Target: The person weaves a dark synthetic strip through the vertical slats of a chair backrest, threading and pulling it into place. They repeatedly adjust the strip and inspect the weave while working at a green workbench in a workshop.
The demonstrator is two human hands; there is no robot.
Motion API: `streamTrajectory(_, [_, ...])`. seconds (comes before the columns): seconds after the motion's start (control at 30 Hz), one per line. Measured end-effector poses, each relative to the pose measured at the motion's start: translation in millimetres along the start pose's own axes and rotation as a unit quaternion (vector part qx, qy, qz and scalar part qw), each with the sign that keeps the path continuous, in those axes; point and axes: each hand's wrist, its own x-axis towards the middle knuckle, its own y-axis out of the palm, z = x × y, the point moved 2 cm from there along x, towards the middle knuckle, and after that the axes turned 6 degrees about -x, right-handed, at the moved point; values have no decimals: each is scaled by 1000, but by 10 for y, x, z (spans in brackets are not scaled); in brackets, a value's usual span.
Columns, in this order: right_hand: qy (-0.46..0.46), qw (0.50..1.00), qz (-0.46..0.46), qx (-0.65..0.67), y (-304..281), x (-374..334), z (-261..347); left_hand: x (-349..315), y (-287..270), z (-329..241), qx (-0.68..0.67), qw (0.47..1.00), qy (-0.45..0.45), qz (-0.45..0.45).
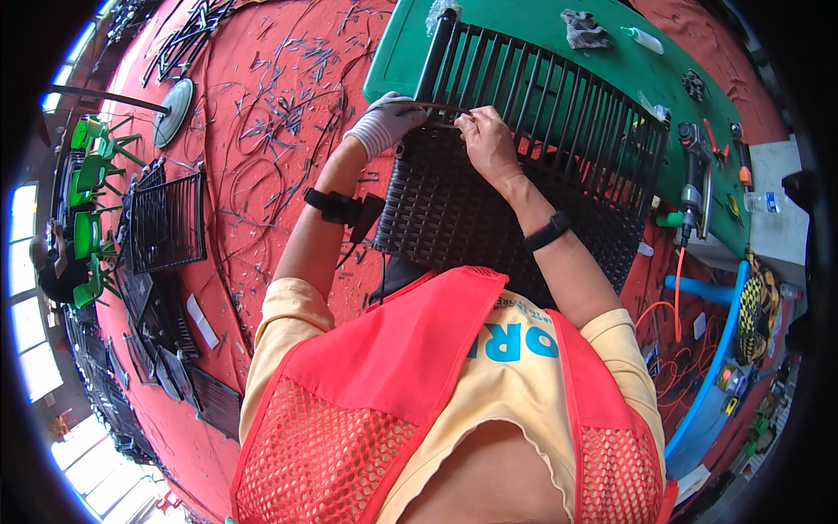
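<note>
Along the black frame, at its left post where the dark weave gives way to bare slats, a thin brown strip runs between two hands. The right hand, ungloved, has its grip pinched together on the strip. The left hand, in a striped glove, curls by the post; from where I stand I cannot tell whether its grip is clamped or only steadying. To do this well, I'd hold the strip flat and untwisted, draw it evenly, and snug it against the edge of the weave; too hard a tug could bunch the rows.

Beyond the frame spreads a green tabletop, with a white bottle and a crumpled grey cloth on it. Right of the frame lies a power tool, trailing an orange hose. Left of the frame, dark offcuts litter the red floor; well off that way stand other slatted frames and green stools.
</note>
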Motion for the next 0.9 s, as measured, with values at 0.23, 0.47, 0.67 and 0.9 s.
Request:
streamTrajectory(0.23, [-46, 998, -36, -30, 10, -20, 4, 1, 46, -33, -21, 1000, 17, -5])
streamTrajectory(0.47, [58, 995, 60, 54, -85, 304, 118, 7, 175, -91, -72, 992, -68, -78])
streamTrajectory(0.67, [252, 939, 204, 112, -253, 311, 332, -21, 250, -115, 65, 983, -60, -158])
streamTrajectory(0.9, [335, 846, 313, 271, -105, 149, 346, -47, 327, -241, 144, 971, -64, -179])
